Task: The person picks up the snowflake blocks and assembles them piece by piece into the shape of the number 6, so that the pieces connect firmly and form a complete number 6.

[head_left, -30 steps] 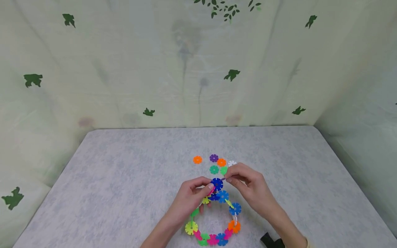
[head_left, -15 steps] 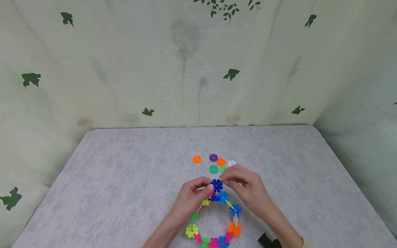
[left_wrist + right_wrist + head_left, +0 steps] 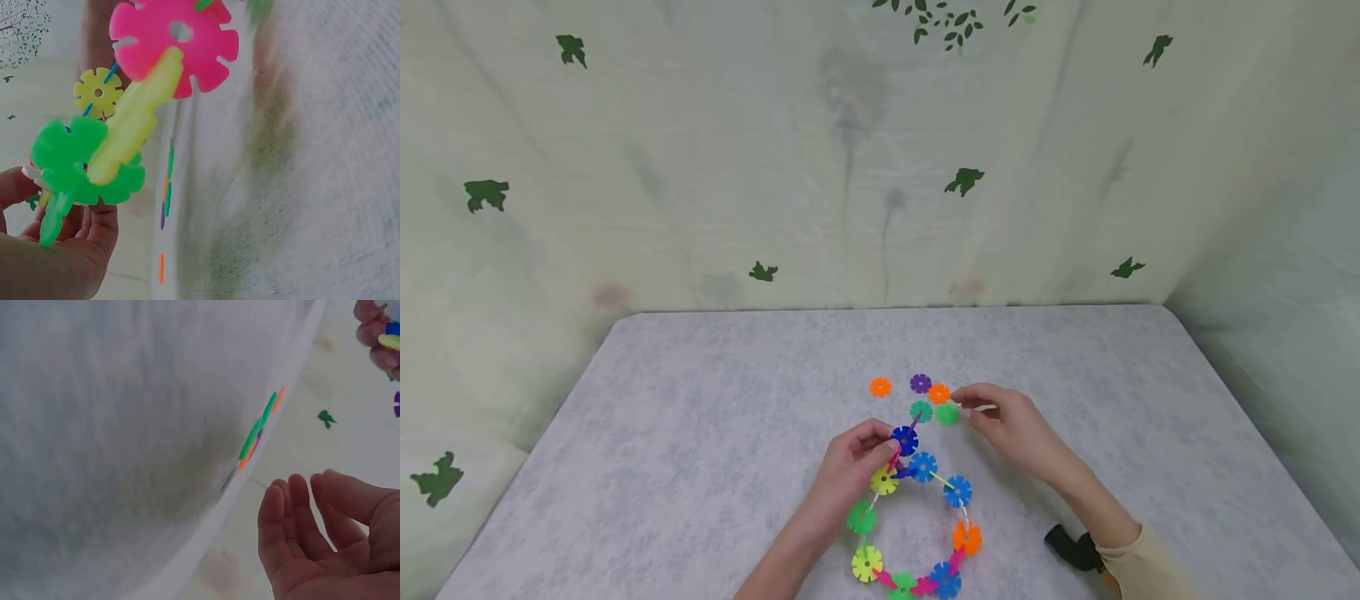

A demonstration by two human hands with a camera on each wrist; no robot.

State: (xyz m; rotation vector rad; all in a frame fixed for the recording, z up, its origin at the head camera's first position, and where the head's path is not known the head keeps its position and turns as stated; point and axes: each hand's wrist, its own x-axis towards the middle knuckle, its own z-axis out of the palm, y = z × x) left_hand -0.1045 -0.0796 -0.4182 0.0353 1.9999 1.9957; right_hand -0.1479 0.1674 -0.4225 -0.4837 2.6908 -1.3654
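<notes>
My left hand (image 3: pixel 852 462) pinches a linked chain of plastic snowflake discs (image 3: pixel 867 564) near its top, thumb on the dark blue disc (image 3: pixel 905 441). A purple disc (image 3: pixel 915 421) sticks up edge-on from that dark blue one. The chain bends into a ring of yellow, green, pink, blue and orange discs. In the left wrist view, a pink disc (image 3: pixel 212 56) and a green disc (image 3: pixel 59 153) of it hang close to the camera. My right hand (image 3: pixel 1018 425) hovers beside the loose discs, fingers loosely bent with nothing between them in the right wrist view.
Loose discs lie on the grey table (image 3: pixel 737 400) beyond the chain: orange (image 3: pixel 880 387), purple (image 3: pixel 921 383), another orange (image 3: pixel 938 394), teal (image 3: pixel 921 411) and light green (image 3: pixel 948 414). A black object (image 3: pixel 1072 550) lies near the right forearm. A leaf-printed curtain (image 3: pixel 700 167) stands behind.
My right hand has let go of the purple disc, now joined to the dark blue one, and moved right to the loose discs. The left hand has shifted slightly left with the chain.
</notes>
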